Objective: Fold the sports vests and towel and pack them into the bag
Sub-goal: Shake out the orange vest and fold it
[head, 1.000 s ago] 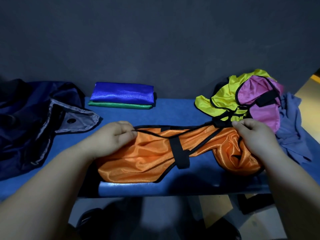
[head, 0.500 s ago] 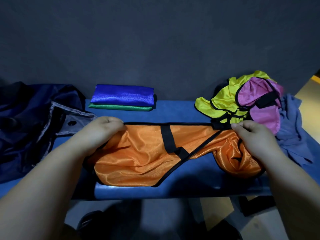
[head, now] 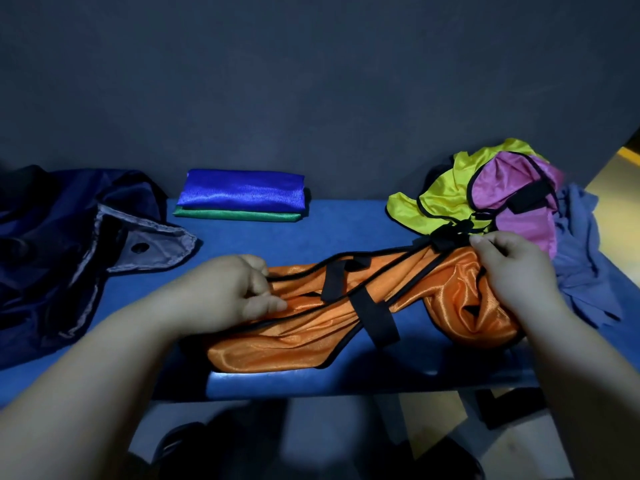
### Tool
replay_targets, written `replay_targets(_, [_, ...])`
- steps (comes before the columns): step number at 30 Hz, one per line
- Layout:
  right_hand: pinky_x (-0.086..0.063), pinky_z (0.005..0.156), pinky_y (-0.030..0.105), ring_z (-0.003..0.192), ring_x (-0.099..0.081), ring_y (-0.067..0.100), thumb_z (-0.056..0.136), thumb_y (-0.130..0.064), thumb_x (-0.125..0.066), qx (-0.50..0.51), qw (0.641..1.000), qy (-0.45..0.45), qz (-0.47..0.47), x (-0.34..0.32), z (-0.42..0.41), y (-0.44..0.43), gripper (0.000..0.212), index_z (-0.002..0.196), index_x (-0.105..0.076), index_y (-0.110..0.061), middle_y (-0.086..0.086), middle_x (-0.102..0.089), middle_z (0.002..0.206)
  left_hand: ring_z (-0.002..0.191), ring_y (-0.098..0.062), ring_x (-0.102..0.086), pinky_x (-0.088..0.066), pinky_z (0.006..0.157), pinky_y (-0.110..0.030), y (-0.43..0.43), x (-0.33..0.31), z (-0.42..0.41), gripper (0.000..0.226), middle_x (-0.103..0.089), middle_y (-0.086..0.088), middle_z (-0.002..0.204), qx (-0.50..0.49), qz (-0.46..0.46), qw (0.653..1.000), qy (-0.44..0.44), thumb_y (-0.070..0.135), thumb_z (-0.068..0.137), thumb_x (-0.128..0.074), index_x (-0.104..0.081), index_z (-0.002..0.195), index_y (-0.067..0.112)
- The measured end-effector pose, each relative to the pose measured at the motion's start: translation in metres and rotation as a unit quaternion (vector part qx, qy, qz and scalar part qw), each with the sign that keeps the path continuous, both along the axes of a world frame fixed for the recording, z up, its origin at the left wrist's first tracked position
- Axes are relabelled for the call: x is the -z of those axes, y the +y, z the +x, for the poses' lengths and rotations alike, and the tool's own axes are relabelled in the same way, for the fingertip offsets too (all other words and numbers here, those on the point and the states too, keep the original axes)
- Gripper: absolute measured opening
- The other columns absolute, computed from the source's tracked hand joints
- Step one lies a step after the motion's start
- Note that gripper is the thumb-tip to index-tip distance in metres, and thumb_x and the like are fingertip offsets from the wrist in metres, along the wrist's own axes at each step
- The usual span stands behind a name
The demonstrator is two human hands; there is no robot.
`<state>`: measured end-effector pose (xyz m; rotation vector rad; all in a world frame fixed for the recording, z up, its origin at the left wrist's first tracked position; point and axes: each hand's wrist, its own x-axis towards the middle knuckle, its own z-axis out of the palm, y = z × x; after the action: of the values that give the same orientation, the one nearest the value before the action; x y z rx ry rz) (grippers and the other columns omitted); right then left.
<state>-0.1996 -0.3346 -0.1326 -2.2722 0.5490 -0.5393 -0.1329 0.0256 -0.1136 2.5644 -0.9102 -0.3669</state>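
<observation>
Since the previous frame, the left hand point(head: 221, 292) is closer to the near edge and further right. The orange vest point(head: 294, 344), whose top edge was pulled straight between both hands, now lies gathered into a narrower band that rises towards the right.

At far left, the dark navy bag point(head: 52, 237) lies slumped on the blue table point(head: 346, 223), with its grey snap flap point(head: 152, 244) turned outward towards the centre. Behind the left hand, against the dark back wall, the folded blue vest point(head: 242, 192) rests directly on the folded green vest point(head: 235, 215).

The left hand's fingers are curled and clamped on the left end of the orange vest. The vest lies on the table near the front edge, between the two hands. A black strap point(head: 377, 320) crosses its middle, and black piping runs along its edges.

The right hand point(head: 516, 271) holds the upper right end of the vest, its thumb and fingers curled on the bunched fabric.

Just behind the right hand, the yellow vest point(head: 440, 199) and the pink vest point(head: 502, 188) lie crumpled together in an unfolded heap, the pink one on top. The blue-grey towel point(head: 581, 258) lies loose at far right, touching the heap.
</observation>
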Motion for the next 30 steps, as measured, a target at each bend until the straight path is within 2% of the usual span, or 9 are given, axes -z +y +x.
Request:
replay_targets(3, [-0.03, 0.066, 0.028, 0.08, -0.053, 0.018, 0.097, -0.032, -0.056, 0.013, 1.0, -0.008, 0.0, -0.001, -0.001, 0.0, 0.018, 0.091, -0.065, -0.018, 0.002, -0.062, 0.08, 0.081, 0.001, -0.051, -0.038, 0.071, -0.014, -0.002, 0.005, 0.004, 0.026, -0.048, 0.012, 0.086, -0.042, -0.004, 0.998, -0.04, 0.053, 0.063, -0.082, -0.065, 0.068, 0.035])
replay_targets(6, [-0.032, 0.071, 0.027, 0.084, -0.053, 0.017, 0.097, -0.03, -0.056, 0.024, 0.999, -0.027, 0.005, -0.002, -0.001, -0.001, 0.02, 0.099, -0.068, -0.014, 0.002, -0.062, 0.086, 0.096, -0.003, -0.043, -0.037, 0.08, -0.021, -0.004, 0.009, 0.006, 0.048, -0.04, 0.015, 0.101, -0.058, 0.04, 0.995, -0.065, 0.053, 0.057, -0.087, -0.061, 0.096, 0.041])
replay_targets(11, [-0.032, 0.068, 0.026, 0.084, -0.052, 0.016, 0.098, -0.029, -0.055, 0.031, 0.999, -0.035, 0.013, -0.003, -0.001, -0.001, 0.023, 0.104, -0.068, -0.011, 0.001, -0.06, 0.087, 0.108, -0.009, -0.041, -0.039, 0.096, -0.032, -0.006, 0.018, 0.008, 0.081, -0.037, 0.016, 0.106, -0.072, 0.012, 0.996, -0.054, 0.09, 0.059, -0.048, -0.06, 0.119, 0.038])
replay_targets(13, [-0.032, 0.072, 0.026, 0.084, -0.052, 0.016, 0.098, -0.029, -0.055, 0.029, 0.999, -0.035, 0.013, -0.003, -0.001, -0.001, 0.024, 0.105, -0.068, -0.011, 0.002, -0.06, 0.088, 0.112, -0.015, -0.042, -0.037, 0.099, -0.036, -0.009, 0.024, 0.01, 0.064, -0.038, 0.013, 0.108, -0.103, -0.009, 0.989, -0.104, 0.073, 0.08, -0.052, -0.06, 0.126, 0.029])
replay_targets(16, [-0.032, 0.073, 0.026, 0.083, -0.052, 0.016, 0.097, -0.029, -0.055, 0.028, 0.999, -0.033, 0.015, -0.003, -0.002, -0.001, 0.024, 0.106, -0.068, -0.01, 0.001, -0.06, 0.087, 0.115, -0.027, -0.047, -0.039, 0.093, -0.038, -0.013, 0.028, 0.013, 0.035, -0.045, 0.001, 0.116, -0.164, -0.05, 0.966, -0.194, 0.026, 0.09, -0.066, -0.062, 0.124, 0.016])
replay_targets(18, [-0.032, 0.073, 0.027, 0.084, -0.052, 0.016, 0.098, -0.029, -0.055, 0.027, 0.999, -0.032, 0.013, -0.003, -0.002, -0.001, 0.024, 0.106, -0.068, -0.01, 0.001, -0.059, 0.087, 0.113, -0.027, -0.048, -0.037, 0.087, -0.033, -0.014, 0.029, 0.016, 0.034, -0.047, -0.002, 0.119, -0.178, -0.067, 0.961, -0.2, 0.014, 0.088, -0.066, -0.064, 0.121, 0.014])
replay_targets(22, [-0.031, 0.074, 0.026, 0.086, -0.051, 0.016, 0.098, -0.028, -0.055, 0.021, 0.999, -0.029, 0.006, -0.003, -0.003, -0.003, 0.026, 0.107, -0.068, -0.008, 0.002, -0.059, 0.088, 0.11, -0.011, -0.043, -0.034, 0.095, -0.028, -0.014, 0.031, 0.019, 0.033, -0.04, 0.013, 0.111, -0.133, -0.073, 0.978, -0.144, 0.029, 0.086, -0.072, -0.066, 0.118, 0.028])
replay_targets(27, [-0.032, 0.074, 0.027, 0.086, -0.052, 0.017, 0.097, -0.03, -0.055, 0.014, 1.0, -0.019, 0.003, -0.002, -0.003, -0.004, 0.026, 0.105, -0.068, -0.009, 0.002, -0.06, 0.088, 0.101, -0.008, -0.044, -0.038, 0.103, -0.045, -0.012, 0.037, 0.023, 0.02, -0.041, 0.02, 0.1, -0.097, -0.065, 0.991, -0.063, 0.029, 0.081, -0.076, -0.064, 0.091, 0.04])
replay_targets(30, [-0.032, 0.075, 0.027, 0.087, -0.053, 0.018, 0.097, -0.031, -0.056, 0.013, 1.0, -0.016, 0.008, -0.001, -0.002, -0.005, 0.025, 0.104, -0.069, -0.01, 0.003, -0.062, 0.089, 0.097, -0.005, -0.043, -0.033, 0.103, -0.04, -0.011, 0.039, 0.025, 0.018, -0.04, 0.021, 0.098, -0.084, -0.049, 0.994, -0.052, 0.035, 0.083, -0.074, -0.065, 0.096, 0.042])
